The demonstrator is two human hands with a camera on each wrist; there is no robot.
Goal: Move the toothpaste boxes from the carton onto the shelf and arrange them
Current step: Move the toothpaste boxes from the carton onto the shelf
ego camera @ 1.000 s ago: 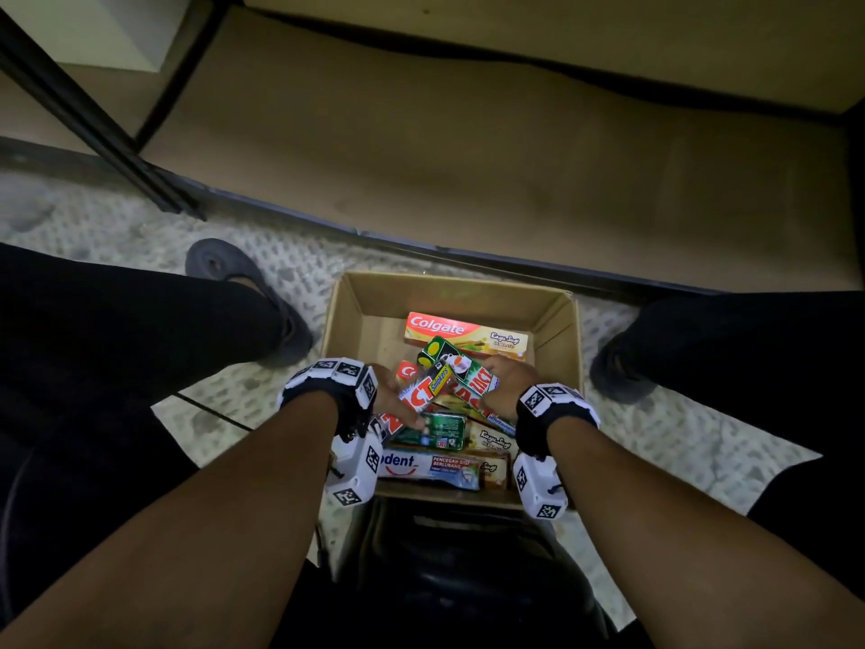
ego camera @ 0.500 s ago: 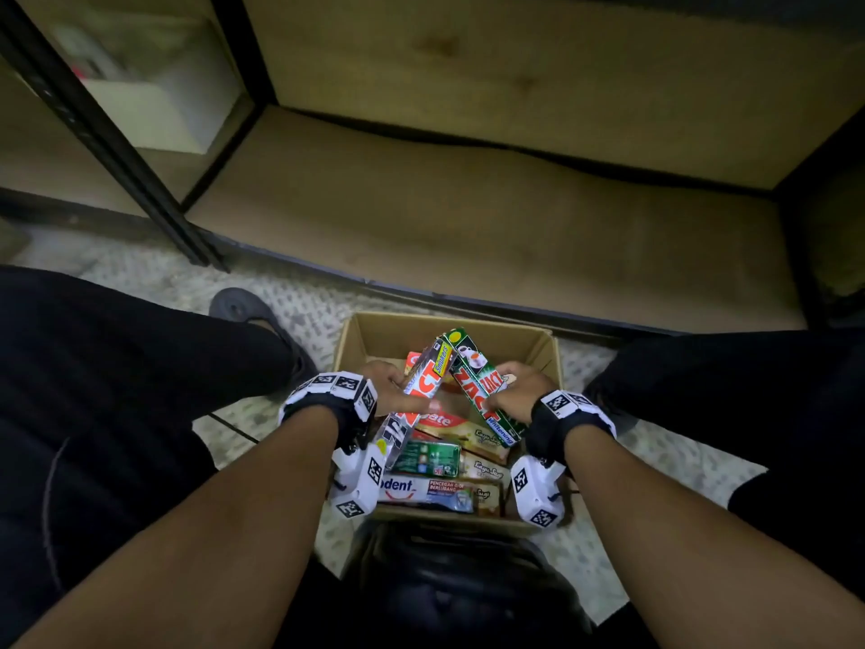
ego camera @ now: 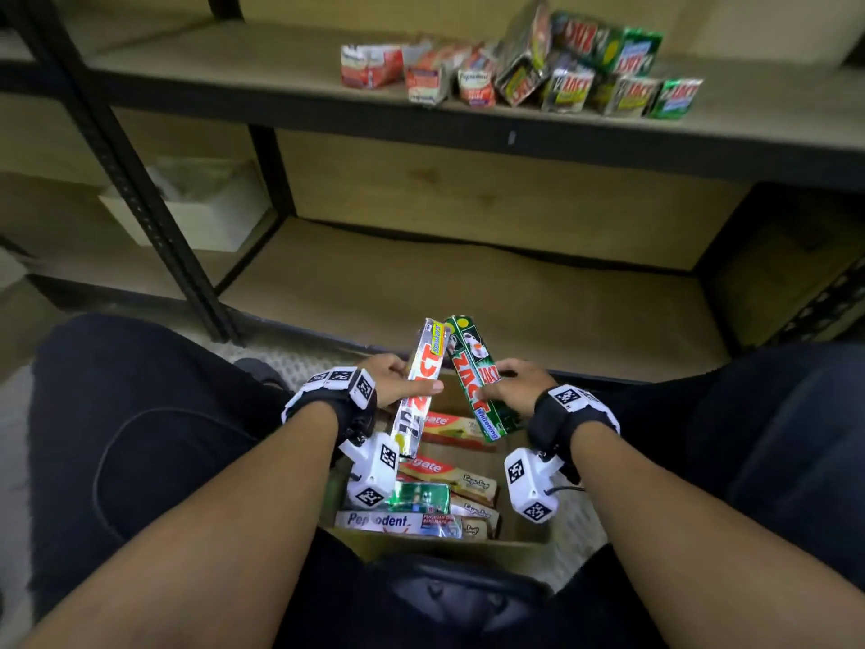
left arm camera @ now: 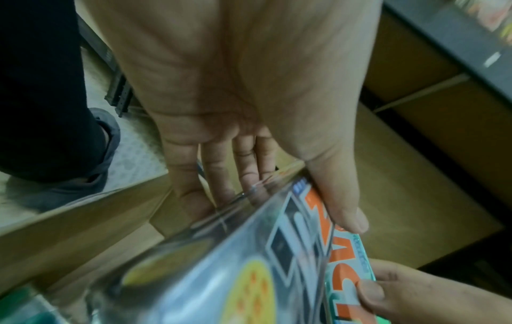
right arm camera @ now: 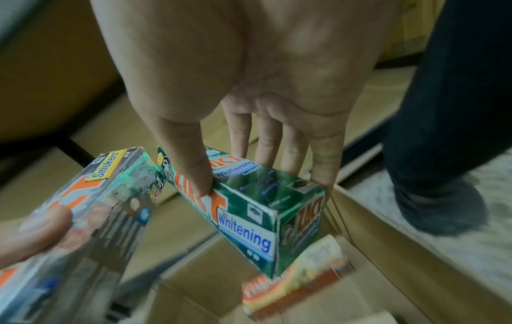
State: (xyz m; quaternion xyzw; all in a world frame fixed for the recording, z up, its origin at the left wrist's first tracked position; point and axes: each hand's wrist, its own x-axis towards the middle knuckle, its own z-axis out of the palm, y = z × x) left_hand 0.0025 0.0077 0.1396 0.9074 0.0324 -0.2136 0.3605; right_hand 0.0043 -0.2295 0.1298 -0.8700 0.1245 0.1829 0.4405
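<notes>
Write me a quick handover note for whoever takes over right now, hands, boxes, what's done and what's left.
Left hand: grips the silver Zact box, lifted above the carton.
Right hand: grips the green Zact box, also lifted; the two boxes' far ends nearly meet.
Done: a group of boxes already sits on the upper shelf, loosely bunched, some leaning.
Left: place these two on the shelf, then move the boxes in the carton, Colgate, Pepsodent and others, and straighten the row.
</notes>
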